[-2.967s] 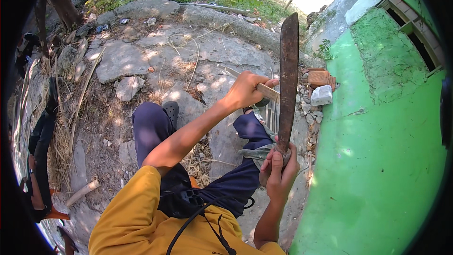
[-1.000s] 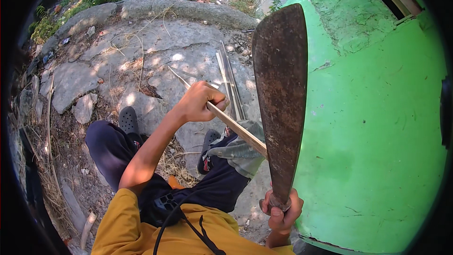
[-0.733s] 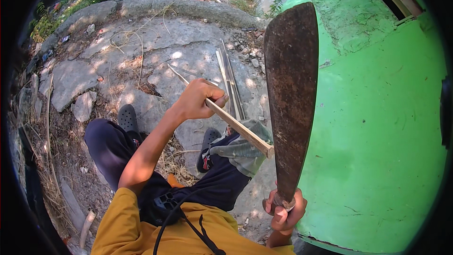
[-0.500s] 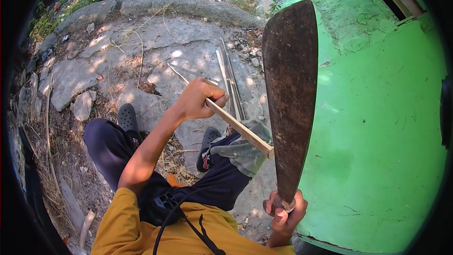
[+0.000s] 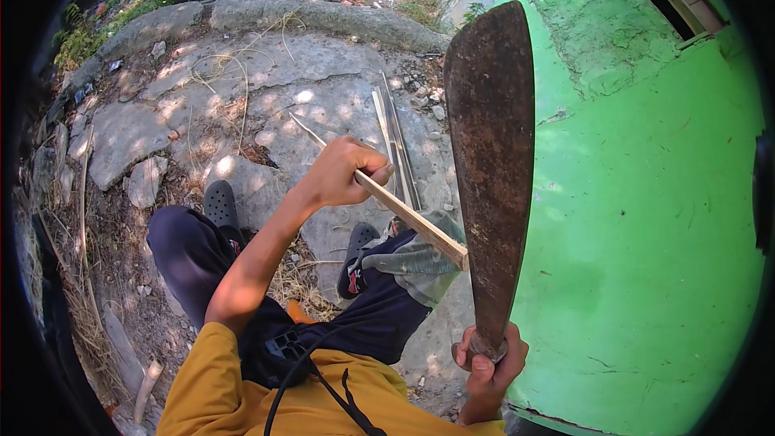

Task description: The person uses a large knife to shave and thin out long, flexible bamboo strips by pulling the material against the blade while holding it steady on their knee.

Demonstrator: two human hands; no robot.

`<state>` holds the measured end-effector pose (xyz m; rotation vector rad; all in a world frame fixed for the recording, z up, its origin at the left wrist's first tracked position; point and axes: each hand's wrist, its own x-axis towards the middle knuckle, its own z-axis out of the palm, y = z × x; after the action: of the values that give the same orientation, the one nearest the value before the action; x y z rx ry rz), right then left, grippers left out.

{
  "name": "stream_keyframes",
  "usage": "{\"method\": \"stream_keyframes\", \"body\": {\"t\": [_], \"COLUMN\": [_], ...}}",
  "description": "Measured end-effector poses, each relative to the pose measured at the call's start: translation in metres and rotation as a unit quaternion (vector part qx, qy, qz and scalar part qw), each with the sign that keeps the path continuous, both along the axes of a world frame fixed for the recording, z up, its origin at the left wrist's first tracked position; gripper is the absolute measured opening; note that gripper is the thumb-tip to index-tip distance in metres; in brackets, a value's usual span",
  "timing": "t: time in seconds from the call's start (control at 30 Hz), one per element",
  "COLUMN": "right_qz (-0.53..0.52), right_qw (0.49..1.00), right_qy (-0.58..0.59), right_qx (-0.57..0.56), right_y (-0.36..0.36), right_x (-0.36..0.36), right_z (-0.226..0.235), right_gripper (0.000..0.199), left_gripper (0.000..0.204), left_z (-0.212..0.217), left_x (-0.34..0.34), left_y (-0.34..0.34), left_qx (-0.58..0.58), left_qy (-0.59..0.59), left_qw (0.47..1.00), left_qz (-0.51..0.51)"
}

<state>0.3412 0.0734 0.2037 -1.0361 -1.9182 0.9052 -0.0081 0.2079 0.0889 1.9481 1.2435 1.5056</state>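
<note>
My left hand (image 5: 349,171) is closed round a long, pale wooden strip (image 5: 416,222), which slants from upper left down to the right above my knee. The strip's thin far end points away from me, and its thicker squared end is beside the blade. With my right hand (image 5: 494,367) I grip the handle of a machete (image 5: 490,169) held upright, its broad, dark, rust-stained blade widening toward the top. The strip's end meets or overlaps the blade's left edge; I cannot tell whether they touch. A grey cloth (image 5: 416,262) lies over my right knee under the strip.
Several thin wooden strips (image 5: 393,141) lie on the cracked concrete ground (image 5: 315,56) ahead. A bright green wall (image 5: 638,218) rises close on the right. Loose stringy fibre (image 5: 222,64) lies at the far left, and broken stone (image 5: 147,182) nearer. Dark clogs (image 5: 221,206) are on my feet.
The machete's blade has shifted and tilted slightly to the left. My left hand and the wooden strip stay nearly where they were.
</note>
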Motion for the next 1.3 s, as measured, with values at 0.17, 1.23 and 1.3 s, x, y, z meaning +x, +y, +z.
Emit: {"method": "stream_keyframes", "body": {"t": [0.17, 1.23, 1.3], "right_qz": [0.018, 0.008, 0.002], "right_qw": [1.000, 1.000, 0.999], "right_qy": [0.010, 0.022, 0.029], "right_qx": [-0.008, -0.018, -0.021], "right_y": [0.0018, 0.0004, -0.0005], "right_x": [-0.0002, -0.0068, -0.0075], "right_z": [0.0002, 0.0006, 0.0002], "right_gripper": [0.045, 0.052, 0.058], "left_gripper": [0.032, 0.036, 0.034], "left_z": [-0.0035, 0.0032, 0.0002], "left_x": [-0.0019, -0.0035, -0.0065], "left_y": [0.0010, -0.0016, 0.0002], "left_qx": [0.007, -0.011, -0.028], "left_qy": [0.005, -0.010, 0.012], "left_qw": [1.000, 1.000, 1.000], "left_qz": [0.009, 0.008, 0.008]}}
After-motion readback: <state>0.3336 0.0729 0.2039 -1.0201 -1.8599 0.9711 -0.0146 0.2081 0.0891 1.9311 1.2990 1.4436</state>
